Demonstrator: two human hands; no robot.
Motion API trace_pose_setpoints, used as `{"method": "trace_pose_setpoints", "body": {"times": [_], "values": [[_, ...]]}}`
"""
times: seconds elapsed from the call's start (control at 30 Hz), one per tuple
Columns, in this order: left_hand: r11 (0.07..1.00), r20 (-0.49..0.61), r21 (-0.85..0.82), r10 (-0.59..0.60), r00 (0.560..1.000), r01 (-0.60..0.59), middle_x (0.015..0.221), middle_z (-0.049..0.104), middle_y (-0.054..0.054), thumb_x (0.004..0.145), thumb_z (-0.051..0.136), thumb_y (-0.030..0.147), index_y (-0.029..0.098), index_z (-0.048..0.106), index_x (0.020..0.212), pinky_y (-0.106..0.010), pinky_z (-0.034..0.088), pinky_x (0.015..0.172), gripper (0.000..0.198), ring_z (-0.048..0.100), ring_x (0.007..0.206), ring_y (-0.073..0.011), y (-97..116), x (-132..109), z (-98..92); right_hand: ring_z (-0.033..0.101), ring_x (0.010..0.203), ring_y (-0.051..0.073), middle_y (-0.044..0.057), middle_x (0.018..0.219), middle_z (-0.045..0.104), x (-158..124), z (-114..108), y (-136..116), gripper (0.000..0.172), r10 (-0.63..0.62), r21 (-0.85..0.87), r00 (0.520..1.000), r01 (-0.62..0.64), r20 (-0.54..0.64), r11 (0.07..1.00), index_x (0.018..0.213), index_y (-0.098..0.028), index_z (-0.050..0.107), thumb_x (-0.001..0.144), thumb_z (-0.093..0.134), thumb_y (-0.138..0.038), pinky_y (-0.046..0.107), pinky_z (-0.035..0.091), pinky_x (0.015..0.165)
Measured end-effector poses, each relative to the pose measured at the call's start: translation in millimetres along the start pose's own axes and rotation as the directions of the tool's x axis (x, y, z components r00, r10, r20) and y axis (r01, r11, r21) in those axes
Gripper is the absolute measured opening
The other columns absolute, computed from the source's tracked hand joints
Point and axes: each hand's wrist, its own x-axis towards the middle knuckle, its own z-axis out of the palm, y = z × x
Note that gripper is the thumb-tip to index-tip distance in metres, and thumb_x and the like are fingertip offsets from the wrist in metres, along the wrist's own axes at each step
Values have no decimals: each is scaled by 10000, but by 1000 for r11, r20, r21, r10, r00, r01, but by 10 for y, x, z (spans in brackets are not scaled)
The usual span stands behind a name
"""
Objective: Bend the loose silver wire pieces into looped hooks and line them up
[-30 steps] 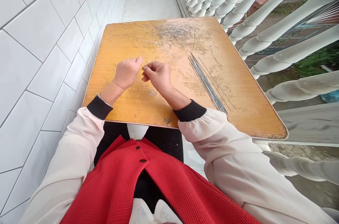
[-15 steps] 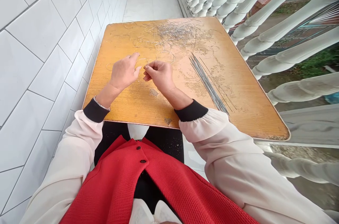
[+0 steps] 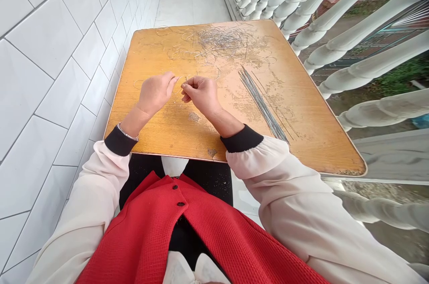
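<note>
My left hand (image 3: 156, 91) and my right hand (image 3: 201, 93) meet over the near half of a worn wooden table (image 3: 174, 134). Both pinch a thin piece of bent wire (image 3: 180, 82) between fingertips, left fingers curled on one end, right thumb and forefinger closed on the other. A bundle of straight wire rods (image 3: 259, 103) lies just right of my right hand. A tangled heap of bent wires (image 3: 219, 42) sits at the table's far side.
A white tiled wall (image 3: 50, 51) runs along the left, close to the table's edge. White balusters (image 3: 335, 11) line the right side. Loose wire loops (image 3: 139, 82) lie scattered on the tabletop. My red vest and cream sleeves fill the foreground.
My left hand's fingers, lifted and spread half a second ago, have curled back onto the wire. My right hand has stayed nearly still.
</note>
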Motion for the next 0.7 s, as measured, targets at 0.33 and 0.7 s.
{"method": "trace_pose_setpoints", "body": {"times": [0.33, 0.7], "values": [[991, 18, -107, -79, 997, 80, 728, 705, -3, 1009, 535, 240, 213, 623, 817, -233, 539, 710, 212, 695, 696, -125, 24, 46, 21, 597, 437, 84, -28, 544, 612, 23, 17, 21, 239, 43, 128, 997, -51, 58, 990, 674, -158, 623, 886, 691, -73, 188, 511, 481], [803, 74, -513, -310, 948, 303, 668, 673, 34, 998, 547, 153, 173, 603, 859, -136, 528, 573, 150, 680, 583, -54, -93, 80, 120, 624, 512, 73, -52, 651, 654, 83, -39, 76, 222, 41, 329, 984, -96, 171, 939, 791, -178, 607, 801, 815, -102, 194, 558, 556]]}}
